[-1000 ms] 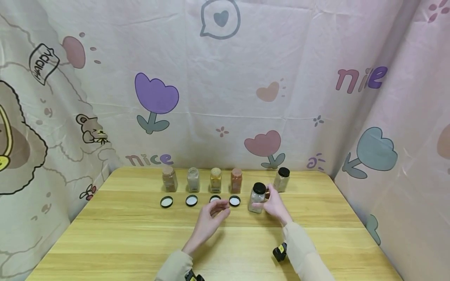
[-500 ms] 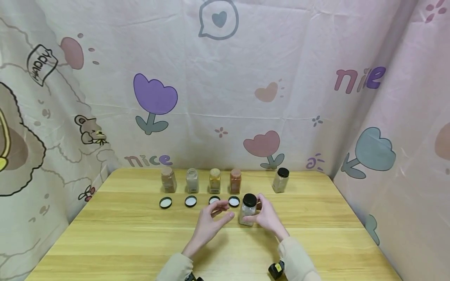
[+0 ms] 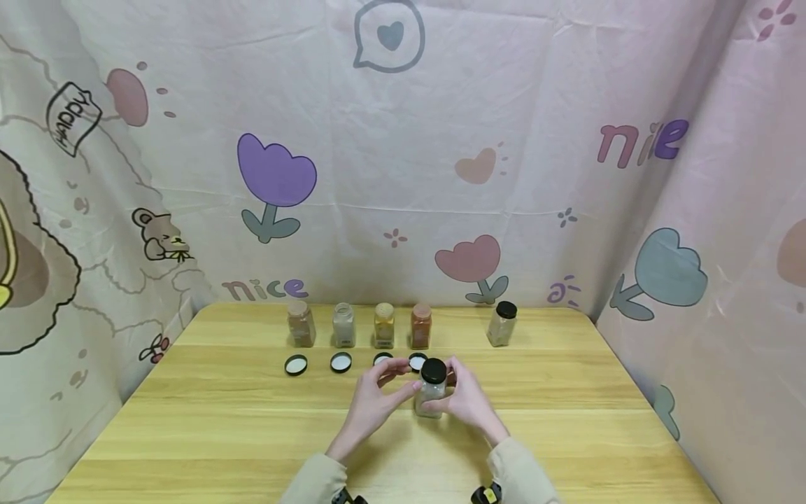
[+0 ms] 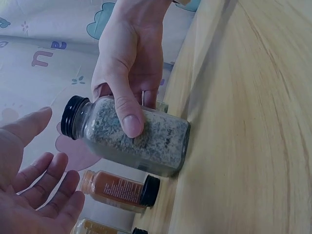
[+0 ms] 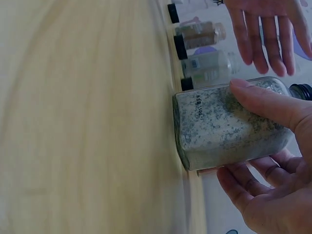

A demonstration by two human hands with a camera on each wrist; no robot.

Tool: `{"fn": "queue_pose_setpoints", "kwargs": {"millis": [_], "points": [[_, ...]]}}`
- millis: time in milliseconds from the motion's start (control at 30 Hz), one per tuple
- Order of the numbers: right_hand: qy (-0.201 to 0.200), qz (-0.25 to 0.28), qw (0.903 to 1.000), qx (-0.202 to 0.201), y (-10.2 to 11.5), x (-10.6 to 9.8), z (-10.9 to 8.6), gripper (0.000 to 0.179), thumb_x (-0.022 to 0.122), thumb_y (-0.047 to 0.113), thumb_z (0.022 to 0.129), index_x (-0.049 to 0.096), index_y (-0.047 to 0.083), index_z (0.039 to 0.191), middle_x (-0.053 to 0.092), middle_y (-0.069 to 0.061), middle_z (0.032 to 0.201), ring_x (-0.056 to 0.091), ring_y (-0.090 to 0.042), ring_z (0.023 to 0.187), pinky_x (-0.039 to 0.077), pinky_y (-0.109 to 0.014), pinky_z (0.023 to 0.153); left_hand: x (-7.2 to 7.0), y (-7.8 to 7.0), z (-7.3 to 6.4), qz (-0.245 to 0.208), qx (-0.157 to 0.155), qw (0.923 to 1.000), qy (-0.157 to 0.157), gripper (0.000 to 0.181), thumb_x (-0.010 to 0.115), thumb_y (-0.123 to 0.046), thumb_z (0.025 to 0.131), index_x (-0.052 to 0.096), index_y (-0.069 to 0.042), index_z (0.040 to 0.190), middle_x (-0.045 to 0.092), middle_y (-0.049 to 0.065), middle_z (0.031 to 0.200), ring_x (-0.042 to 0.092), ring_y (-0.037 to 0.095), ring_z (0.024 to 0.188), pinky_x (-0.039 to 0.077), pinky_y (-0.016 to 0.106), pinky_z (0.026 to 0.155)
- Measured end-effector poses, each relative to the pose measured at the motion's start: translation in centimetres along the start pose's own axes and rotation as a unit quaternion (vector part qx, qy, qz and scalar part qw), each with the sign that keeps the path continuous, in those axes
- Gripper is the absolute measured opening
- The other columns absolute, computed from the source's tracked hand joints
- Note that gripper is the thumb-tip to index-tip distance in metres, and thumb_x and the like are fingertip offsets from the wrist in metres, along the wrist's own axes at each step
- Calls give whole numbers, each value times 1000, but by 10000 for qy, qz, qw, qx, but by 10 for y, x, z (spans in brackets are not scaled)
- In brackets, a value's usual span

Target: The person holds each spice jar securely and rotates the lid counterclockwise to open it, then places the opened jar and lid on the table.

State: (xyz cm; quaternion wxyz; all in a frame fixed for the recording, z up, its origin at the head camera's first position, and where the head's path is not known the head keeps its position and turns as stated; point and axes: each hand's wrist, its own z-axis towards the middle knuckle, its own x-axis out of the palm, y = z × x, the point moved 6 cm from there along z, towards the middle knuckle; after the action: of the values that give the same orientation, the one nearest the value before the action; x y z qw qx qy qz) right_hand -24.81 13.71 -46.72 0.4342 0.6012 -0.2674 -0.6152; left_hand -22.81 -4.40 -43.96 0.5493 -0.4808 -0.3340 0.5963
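The black-capped jar stands upright just below and right of the frame's centre; whether its base touches the wood I cannot tell. The right hand grasps its body from the right, thumb across the front, leaving the cap's rim uncovered. Just left of it, the left hand is loosely curved and holds nothing; the left wrist view shows a narrow gap between its thumb and the cap.

Directly behind, a row of four lids limits the room: the rightmost is partly covered by the jar, its neighbour by the left fingers. Beyond them, four uncapped jars line up near the table's back edge. A wide gap parts these from another capped jar, right of centre. Broad wood extends from the hands toward both slanting side edges; past the back edge hangs a printed curtain.
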Motion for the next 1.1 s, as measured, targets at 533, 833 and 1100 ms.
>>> {"fn": "queue_pose_setpoints", "kwargs": {"millis": [533, 833, 1100], "points": [[150, 177, 9996, -169, 4, 13, -2, 56, 95, 13, 64, 54, 7, 102, 65, -6, 101, 60, -15, 93, 50, -24, 82, 9, -6, 2, 42, 166, 9996, -209, 41, 89, -16, 75, 72, -7, 111, 73, 12, 110, 67, 30, 105, 57, 38, 102], [135, 243, 9996, -35, 2, 15, -5, 56, 95, 16, 64, 54, 9, 103, 65, -4, 101, 60, -13, 93, 50, -26, 84, 13, -5, 3, 273, 287, 9990, -198, 44, 91, -20, 74, 72, -9, 112, 73, 13, 113, 65, 29, 107, 57, 40, 99], [162, 482, 9987, 6, 5, 16, -8, 55, 95, 13, 66, 55, 9, 104, 64, -3, 100, 61, -10, 93, 48, -22, 85, 15, -4, 5, 233, 368, 9988, -226, 44, 93, -18, 71, 73, -13, 109, 73, 6, 110, 66, 29, 108, 58, 40, 98]]}}
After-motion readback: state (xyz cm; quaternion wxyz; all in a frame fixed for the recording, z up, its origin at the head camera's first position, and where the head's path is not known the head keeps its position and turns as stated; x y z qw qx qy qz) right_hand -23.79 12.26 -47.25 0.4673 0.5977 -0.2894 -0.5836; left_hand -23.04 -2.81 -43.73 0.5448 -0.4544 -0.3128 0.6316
